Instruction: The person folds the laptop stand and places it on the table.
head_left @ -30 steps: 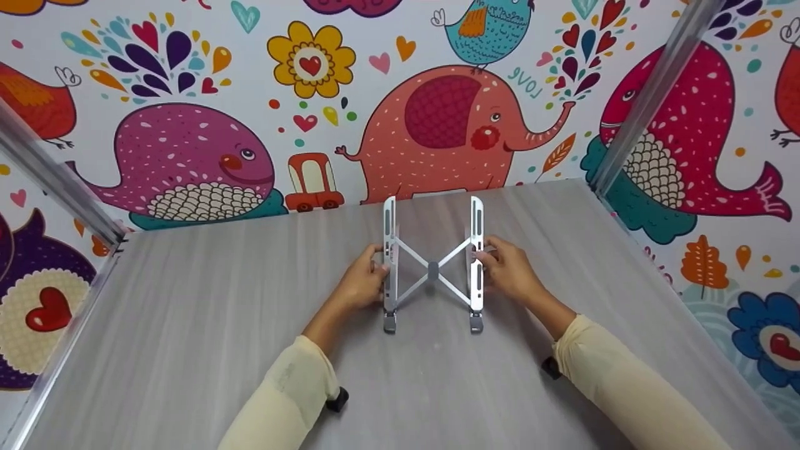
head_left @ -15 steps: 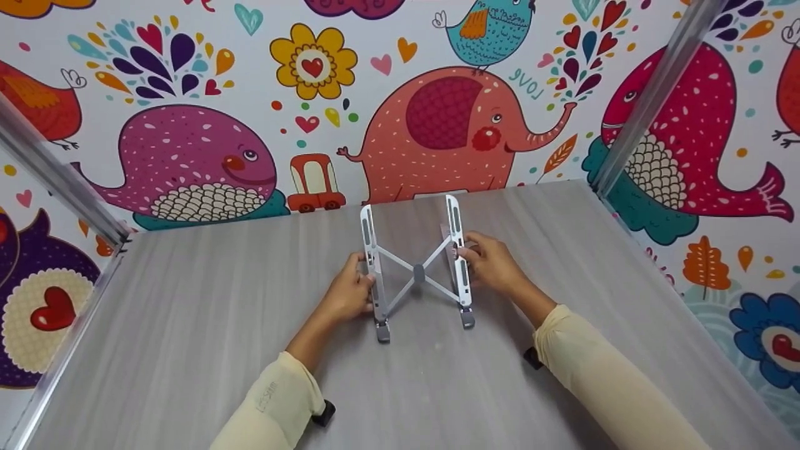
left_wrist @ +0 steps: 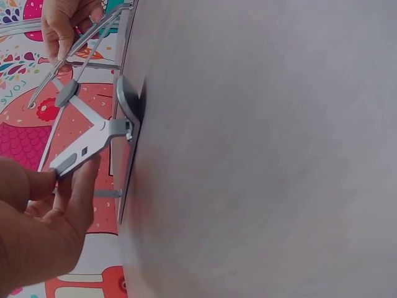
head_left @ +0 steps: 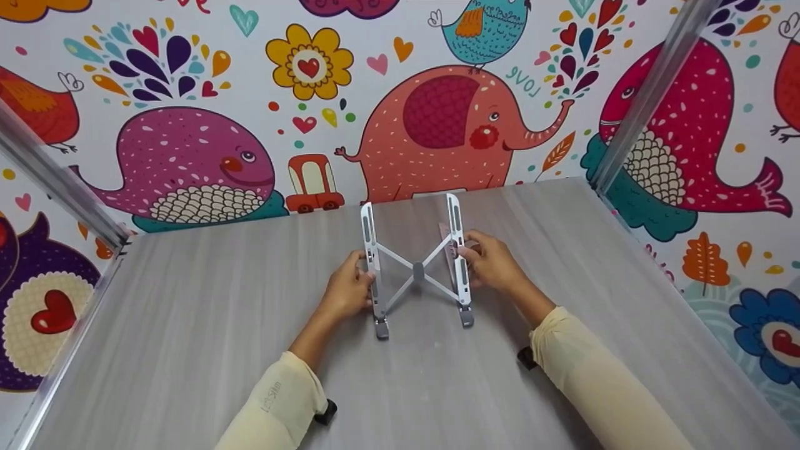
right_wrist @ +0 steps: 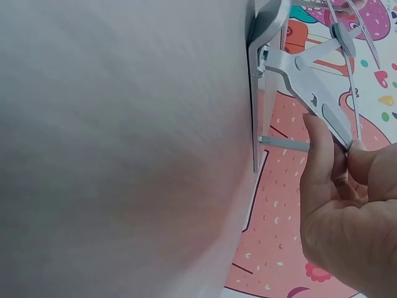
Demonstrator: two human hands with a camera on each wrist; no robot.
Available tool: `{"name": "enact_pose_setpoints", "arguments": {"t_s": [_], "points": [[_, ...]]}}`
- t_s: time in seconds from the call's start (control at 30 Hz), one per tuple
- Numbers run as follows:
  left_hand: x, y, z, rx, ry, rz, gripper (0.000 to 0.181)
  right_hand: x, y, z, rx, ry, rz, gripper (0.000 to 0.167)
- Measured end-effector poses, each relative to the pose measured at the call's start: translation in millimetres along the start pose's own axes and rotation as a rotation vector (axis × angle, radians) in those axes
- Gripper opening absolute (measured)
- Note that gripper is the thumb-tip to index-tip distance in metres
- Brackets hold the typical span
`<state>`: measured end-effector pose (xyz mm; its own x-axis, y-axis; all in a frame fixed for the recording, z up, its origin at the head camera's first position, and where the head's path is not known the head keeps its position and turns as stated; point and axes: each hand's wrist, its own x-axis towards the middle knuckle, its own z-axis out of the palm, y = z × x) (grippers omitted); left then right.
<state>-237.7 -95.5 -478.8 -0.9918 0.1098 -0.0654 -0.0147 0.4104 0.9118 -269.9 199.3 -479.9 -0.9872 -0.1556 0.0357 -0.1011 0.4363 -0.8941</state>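
A silver folding laptop stand (head_left: 418, 271) is spread open on the table, its two slotted rails joined by an X of thin bars with a grey hub. My left hand (head_left: 347, 286) pinches the left rail between thumb and fingers, and my right hand (head_left: 494, 261) pinches the right rail the same way. In the left wrist view, the left thumb and fingers hold the raised arm (left_wrist: 80, 148) above its base bar. The right wrist view has the right hand (right_wrist: 338, 192) gripping the other raised arm (right_wrist: 316, 93). Grey hooked feet point toward me.
The wood-grain table (head_left: 206, 325) extends around the stand. Behind it stands a wall (head_left: 337, 125) printed with cartoon animals, close to the stand's far end. Metal posts (head_left: 650, 100) rise at the table's back corners.
Both hands have shifted the stand left and turned it slightly, so its rails now lean. Over the last half second it has stayed nearly still, with the grip unchanged.
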Motion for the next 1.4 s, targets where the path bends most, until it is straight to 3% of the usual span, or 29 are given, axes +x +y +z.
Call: {"name": "enact_pose_setpoints", "arguments": {"t_s": [0.33,0.53,0.7,1.4], "points": [[0.0,-4.3,0.1,-0.045,-0.002,0.002,0.036,0.0,1.8,1.0,0.005,-0.001,0.007,0.013],[0.2,-4.3,1.5,-0.039,0.003,0.022,0.037,0.8,1.8,1.1,-0.001,0.012,-0.015,0.013],[-0.4,-3.6,1.6,-0.037,-0.005,0.005,0.037,1.6,1.4,3.1,0.009,0.009,-0.027,0.016],[2.1,-0.1,8.0,-0.034,-0.008,-0.013,0.035,1.5,-7.6,10.9,-0.009,-0.021,0.02,0.011]]}}
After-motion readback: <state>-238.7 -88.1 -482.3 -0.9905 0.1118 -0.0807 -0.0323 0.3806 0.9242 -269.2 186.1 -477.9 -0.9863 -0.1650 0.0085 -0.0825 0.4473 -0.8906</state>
